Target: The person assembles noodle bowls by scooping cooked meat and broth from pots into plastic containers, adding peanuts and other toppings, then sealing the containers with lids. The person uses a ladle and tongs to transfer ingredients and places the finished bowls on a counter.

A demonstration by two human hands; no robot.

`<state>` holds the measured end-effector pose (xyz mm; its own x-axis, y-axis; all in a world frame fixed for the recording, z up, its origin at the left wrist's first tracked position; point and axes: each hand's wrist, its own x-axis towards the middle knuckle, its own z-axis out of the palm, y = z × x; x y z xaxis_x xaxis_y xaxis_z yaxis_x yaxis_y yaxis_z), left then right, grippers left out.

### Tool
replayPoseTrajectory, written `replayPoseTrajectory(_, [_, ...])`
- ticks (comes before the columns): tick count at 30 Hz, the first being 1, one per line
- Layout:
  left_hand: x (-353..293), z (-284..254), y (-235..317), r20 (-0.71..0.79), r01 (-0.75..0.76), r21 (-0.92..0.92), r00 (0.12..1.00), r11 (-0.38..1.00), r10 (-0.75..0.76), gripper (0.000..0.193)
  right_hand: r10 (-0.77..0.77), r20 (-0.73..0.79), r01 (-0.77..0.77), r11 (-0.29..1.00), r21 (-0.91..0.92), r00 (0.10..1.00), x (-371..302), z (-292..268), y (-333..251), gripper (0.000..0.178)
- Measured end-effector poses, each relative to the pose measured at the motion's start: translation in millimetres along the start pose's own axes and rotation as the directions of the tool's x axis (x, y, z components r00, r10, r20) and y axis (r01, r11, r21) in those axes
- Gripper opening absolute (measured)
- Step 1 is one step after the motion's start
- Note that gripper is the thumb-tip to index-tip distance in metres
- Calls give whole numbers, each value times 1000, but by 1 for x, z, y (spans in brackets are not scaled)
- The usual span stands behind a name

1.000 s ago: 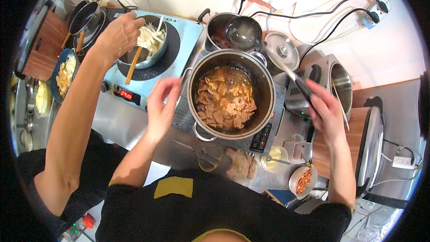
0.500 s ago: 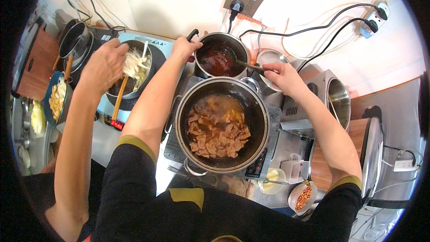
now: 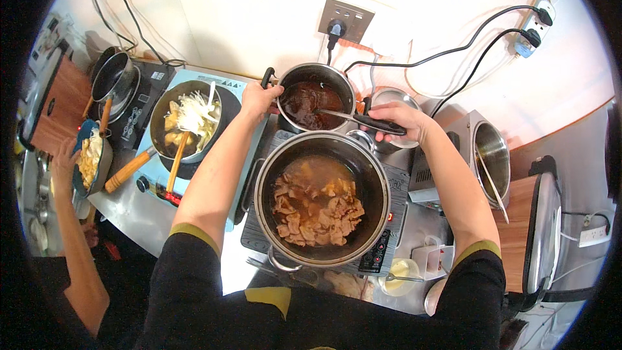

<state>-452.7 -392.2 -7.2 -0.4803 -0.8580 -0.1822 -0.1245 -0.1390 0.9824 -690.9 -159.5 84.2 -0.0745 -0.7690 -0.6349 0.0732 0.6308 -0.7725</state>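
My left hand [image 3: 259, 98] is closed round the black side handle [image 3: 267, 78] of a steel pot [image 3: 350, 81] holding dark red-brown sauce [image 3: 311, 100]. In my right hand [image 3: 396, 122] is a black-handled ladle [image 3: 353, 117], its metal shaft slanting over the pot's rim and its head sunk in the sauce. Directly in front of me, nearer than the sauce pot, stands a large two-handled pot [image 3: 387, 204] with sliced meat [image 3: 324, 214] in brown broth. Neither hand touches it.
On the left, a wooden-handled pan [image 3: 155, 116] holds white mushrooms and chopsticks on a blue cooker [image 3: 162, 185]. A co-worker's hand [image 3: 63, 163] is at a bowl [image 3: 100, 172] of pale food. Right stand a steel container [image 3: 490, 149] and wooden board [image 3: 508, 230]; cords [image 3: 447, 44] run along the wall.
The co-worker's hand has left the pan for the bowl at far left; the white mushrooms now lie in the pan. My right hand has shifted its hold, the ladle's handle now lying lower and flatter.
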Motion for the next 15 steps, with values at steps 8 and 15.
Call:
replayPoseTrajectory(8, [-32,-2,30,-31,-42,-79,999,996,40,19,-117,-33,122,972,201,993,-29,3,-12,39])
replayPoseTrajectory(15, [-44,-10,52,-58,-101,-184,994,978,92,32,-187,13,181,964,192,982,-25,-7,-23,37])
